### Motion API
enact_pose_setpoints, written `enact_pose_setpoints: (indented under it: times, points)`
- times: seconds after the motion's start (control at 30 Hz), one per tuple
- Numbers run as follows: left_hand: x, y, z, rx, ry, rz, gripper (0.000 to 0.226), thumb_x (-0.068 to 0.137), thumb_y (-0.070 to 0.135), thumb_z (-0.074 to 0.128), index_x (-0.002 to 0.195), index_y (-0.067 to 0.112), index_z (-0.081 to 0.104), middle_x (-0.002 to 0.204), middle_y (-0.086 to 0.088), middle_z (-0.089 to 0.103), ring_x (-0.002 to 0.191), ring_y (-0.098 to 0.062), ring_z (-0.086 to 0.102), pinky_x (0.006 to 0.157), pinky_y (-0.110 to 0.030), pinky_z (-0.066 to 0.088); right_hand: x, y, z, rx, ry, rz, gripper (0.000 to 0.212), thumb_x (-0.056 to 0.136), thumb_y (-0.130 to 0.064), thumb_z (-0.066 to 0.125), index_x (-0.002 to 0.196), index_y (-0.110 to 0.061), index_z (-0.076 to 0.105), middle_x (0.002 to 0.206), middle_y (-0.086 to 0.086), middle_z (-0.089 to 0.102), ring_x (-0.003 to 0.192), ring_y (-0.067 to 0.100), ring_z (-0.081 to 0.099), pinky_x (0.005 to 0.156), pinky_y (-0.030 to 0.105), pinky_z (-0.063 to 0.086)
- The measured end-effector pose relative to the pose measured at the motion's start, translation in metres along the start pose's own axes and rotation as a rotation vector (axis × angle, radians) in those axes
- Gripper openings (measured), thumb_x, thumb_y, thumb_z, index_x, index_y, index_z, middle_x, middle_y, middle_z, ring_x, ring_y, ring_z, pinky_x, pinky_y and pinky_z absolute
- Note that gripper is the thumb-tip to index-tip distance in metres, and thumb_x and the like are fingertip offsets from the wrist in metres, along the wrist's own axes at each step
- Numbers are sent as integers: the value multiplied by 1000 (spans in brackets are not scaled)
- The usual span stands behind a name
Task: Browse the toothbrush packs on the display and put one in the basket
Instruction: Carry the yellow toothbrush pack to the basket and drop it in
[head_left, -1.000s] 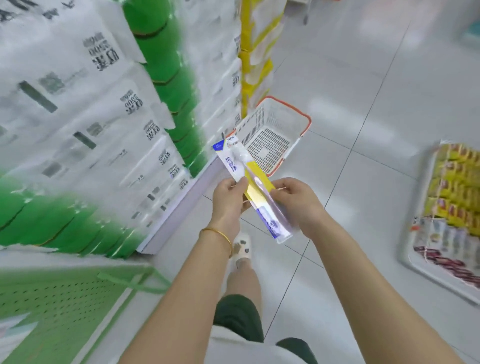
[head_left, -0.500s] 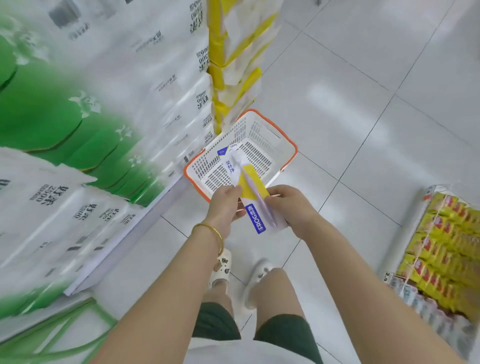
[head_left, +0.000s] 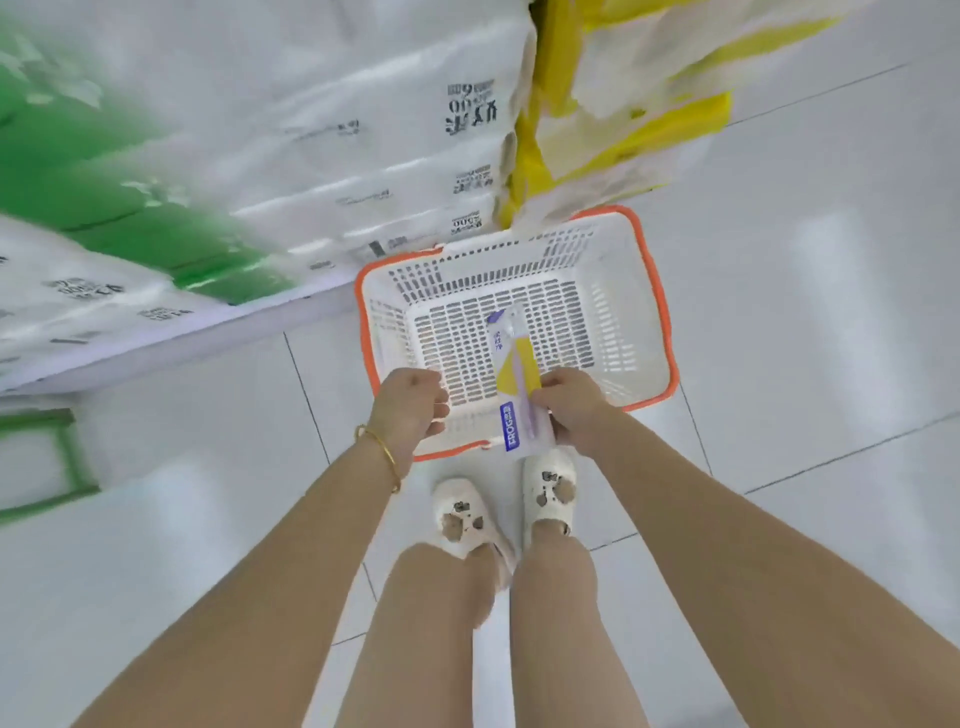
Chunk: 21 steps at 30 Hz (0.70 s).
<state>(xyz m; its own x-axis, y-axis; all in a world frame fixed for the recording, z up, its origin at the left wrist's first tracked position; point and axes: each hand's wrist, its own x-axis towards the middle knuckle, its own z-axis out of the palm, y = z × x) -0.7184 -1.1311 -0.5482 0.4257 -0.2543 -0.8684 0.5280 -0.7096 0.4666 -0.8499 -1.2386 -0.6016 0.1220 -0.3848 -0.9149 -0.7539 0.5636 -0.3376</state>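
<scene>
The right hand pinched the lower part of the toothbrush pack between curled fingers and thumb. The pack lay lengthwise over the inside of the white basket, its near end crossing the orange rim. Whether it touched the basket's bottom could not be told. The left hand, with a gold bangle at the wrist, hung above the near left rim, loosely curled, holding nothing. The basket stood on the tiled floor beside stacked tissue packs.
</scene>
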Motion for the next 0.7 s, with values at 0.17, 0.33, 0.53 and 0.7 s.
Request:
enact_pose_setpoints:
  times: [0.17,0.33,0.53,0.7]
  points:
    - [97,-54,29,-53,71,-9,12,97,7,42,93,10,52,79,-6,52,64,-15,48,59,-25,42,138,19,30,-244,-4,-57,17,84,7,41,85,-7,50,79,12,54,75,29,54,72,44,54]
    - [190,-102,38,-118,130,-4,16,95,1,41,105,8,51,81,-4,54,65,-14,51,61,-24,45,248,41,83,-418,-4,-92,15,86,7,39,79,-6,44,66,4,42,55,21,41,47,26,32]
    - [245,-135,37,-179,154,15,17,94,0,40,105,8,51,82,-7,55,63,-15,51,58,-24,45,314,60,132,-349,-151,-96,34,91,0,43,123,-11,47,91,9,44,85,24,41,75,37,43]
    - [201,-135,27,-204,158,-28,17,94,1,40,105,8,51,83,-6,56,66,-15,54,58,-24,45,268,61,104,-377,-124,-94,52,94,0,40,144,-10,29,111,12,46,81,22,47,70,31,43]
